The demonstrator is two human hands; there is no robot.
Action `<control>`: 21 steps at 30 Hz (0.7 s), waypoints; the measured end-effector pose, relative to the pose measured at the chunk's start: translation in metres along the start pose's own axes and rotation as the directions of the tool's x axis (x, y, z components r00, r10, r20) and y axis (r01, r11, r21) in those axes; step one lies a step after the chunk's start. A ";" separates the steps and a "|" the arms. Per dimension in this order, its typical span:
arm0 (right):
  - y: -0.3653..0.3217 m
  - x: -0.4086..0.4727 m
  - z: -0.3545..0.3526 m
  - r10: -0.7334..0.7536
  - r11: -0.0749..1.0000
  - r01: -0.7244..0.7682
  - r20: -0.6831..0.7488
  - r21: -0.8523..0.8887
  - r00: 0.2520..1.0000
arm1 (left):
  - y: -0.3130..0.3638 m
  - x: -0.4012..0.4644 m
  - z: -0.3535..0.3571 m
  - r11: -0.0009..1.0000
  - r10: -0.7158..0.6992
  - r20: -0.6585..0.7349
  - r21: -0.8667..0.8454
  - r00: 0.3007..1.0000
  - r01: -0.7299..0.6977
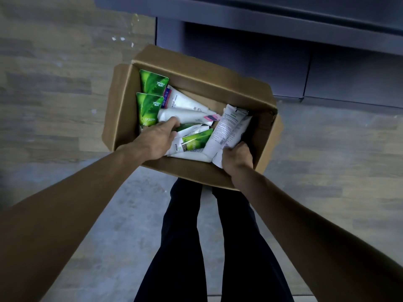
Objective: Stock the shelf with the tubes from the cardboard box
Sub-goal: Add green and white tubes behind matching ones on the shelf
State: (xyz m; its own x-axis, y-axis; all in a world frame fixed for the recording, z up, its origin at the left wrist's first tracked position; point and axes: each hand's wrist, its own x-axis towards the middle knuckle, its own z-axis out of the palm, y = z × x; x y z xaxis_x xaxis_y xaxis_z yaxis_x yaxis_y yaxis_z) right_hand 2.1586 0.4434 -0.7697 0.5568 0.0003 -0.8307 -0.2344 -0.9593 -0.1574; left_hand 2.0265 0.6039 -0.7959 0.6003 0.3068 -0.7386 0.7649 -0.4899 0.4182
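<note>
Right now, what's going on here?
A person stands over an open cardboard box on the floor, both hands inside it. The left hand reaches into the loose pile of white tubes, fingers curled on one there. The right hand grips the lower end of the white tubes leaning at the box's right side. Two green tubes sit at the left. Nothing has reached the dark shelf yet.

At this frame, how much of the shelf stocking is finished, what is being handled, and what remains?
Done: nothing visibly; the dark shelf unit shows no tubes in this view. In hand: both hands are in the cardboard box; the left hand reaches among the tubes, and the right hand grips white tubes. Left: two green tubes and the mixed tubes beside them remain boxed.
</note>
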 end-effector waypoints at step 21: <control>0.004 0.007 -0.005 -0.225 0.974 0.225 -0.008 0.024 0.974 | 0.024 0.001 -0.031 0.946 -0.267 0.091 -0.166 0.959 0.279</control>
State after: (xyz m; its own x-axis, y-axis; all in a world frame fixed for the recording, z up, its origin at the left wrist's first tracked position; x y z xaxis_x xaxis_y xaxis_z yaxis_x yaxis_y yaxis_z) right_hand 2.1655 0.4381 -0.7732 0.6012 0.2137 -0.7700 -0.1227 -0.9275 -0.3532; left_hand 2.0527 0.6182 -0.7701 0.3503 0.3509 -0.8684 0.9298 -0.2422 0.2772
